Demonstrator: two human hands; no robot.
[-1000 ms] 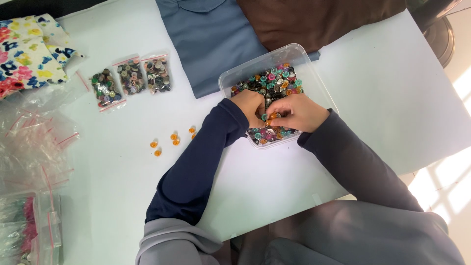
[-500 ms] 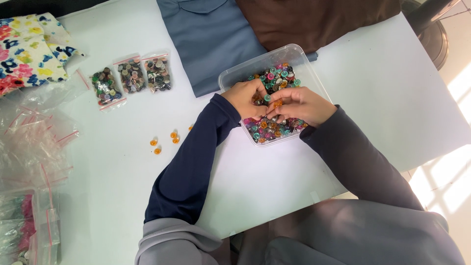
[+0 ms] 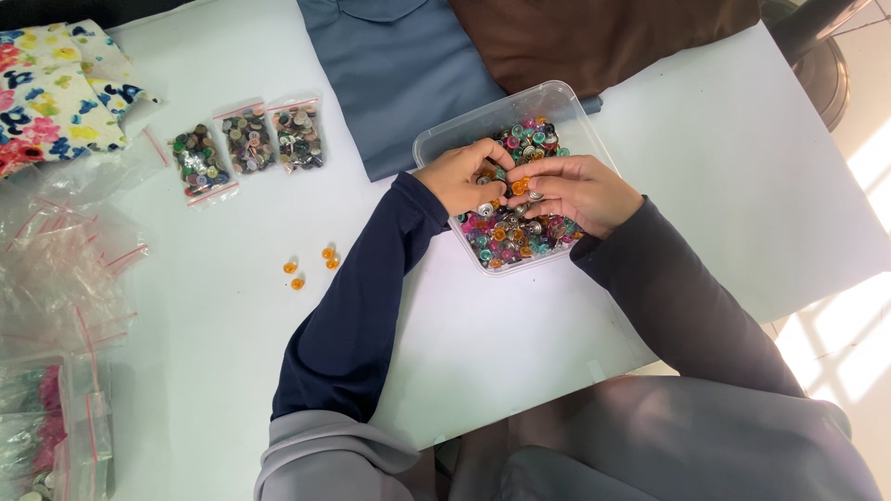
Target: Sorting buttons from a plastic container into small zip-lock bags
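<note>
A clear plastic box point(image 3: 445, 141) full of mixed coloured buttons point(image 3: 512, 239) sits on the white table. Both my hands are over it. My left hand point(image 3: 461, 174) has its fingers curled into the buttons at the box's left side. My right hand point(image 3: 575, 192) reaches in from the right, and an orange button point(image 3: 520, 186) shows between the fingertips of the two hands. Which hand pinches it I cannot tell. Several loose orange buttons point(image 3: 312, 263) lie on the table left of my left arm.
Three small zip bags of buttons point(image 3: 246, 144) lie at the upper left. Empty clear zip bags point(image 3: 60, 269) are piled along the left edge. Floral cloth point(image 3: 51, 88), blue cloth point(image 3: 408, 65) and brown cloth point(image 3: 594, 32) lie at the back.
Both hands have shifted a little toward the far end of the box and drawn their fingertips together over an orange button.
</note>
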